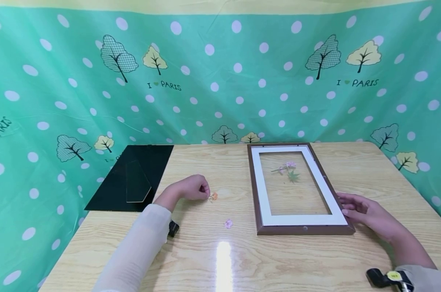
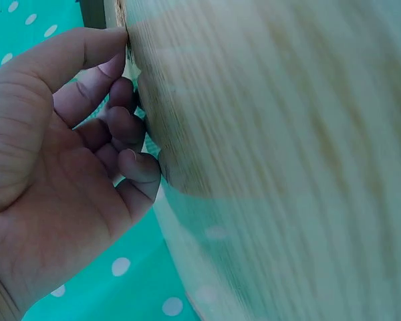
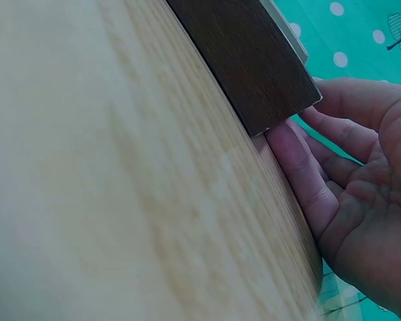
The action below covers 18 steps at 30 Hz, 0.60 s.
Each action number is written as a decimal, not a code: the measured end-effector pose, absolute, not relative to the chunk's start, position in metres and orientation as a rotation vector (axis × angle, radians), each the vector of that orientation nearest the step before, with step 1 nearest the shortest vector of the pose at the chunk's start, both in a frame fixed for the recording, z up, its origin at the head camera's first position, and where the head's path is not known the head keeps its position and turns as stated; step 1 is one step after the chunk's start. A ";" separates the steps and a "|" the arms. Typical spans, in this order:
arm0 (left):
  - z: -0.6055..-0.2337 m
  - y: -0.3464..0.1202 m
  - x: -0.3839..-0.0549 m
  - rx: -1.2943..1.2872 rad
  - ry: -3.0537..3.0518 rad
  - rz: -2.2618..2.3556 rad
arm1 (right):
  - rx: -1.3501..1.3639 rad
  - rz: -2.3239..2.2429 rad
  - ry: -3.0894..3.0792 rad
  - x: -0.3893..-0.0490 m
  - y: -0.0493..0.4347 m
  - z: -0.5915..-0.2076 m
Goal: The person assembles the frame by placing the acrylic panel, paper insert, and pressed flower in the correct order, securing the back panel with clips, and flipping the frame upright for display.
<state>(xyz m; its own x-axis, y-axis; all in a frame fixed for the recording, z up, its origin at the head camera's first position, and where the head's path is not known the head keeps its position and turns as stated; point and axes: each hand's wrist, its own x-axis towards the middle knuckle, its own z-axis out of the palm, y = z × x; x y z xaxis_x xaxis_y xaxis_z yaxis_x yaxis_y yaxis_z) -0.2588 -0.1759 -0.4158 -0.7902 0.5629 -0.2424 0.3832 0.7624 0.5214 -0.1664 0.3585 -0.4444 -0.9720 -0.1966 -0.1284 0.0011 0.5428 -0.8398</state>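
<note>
In the head view my left hand is near the middle of the table, thumb and fingertips pinching the thin stem of a small orange flower. The left wrist view shows the fingertips down at the tabletop; the flower is out of sight there. My right hand grips the right side of a brown picture frame near its front corner, thumb and fingers about the edge. Within the frame's white mat lie a pink flower sprig and a green leaf.
A loose pink blossom lies in front of my left hand. The black backing board with its stand leg is at the table's left edge. Behind the wooden table hangs a green dotted curtain.
</note>
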 end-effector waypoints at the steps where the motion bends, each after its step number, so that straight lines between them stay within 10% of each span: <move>1: -0.416 -0.176 -0.259 0.723 2.571 0.638 | -0.167 -1.403 2.571 -0.166 0.358 -0.444; 18: -0.412 -0.169 -0.253 0.662 2.590 0.592 | -0.163 -1.406 2.559 -0.166 0.358 -0.444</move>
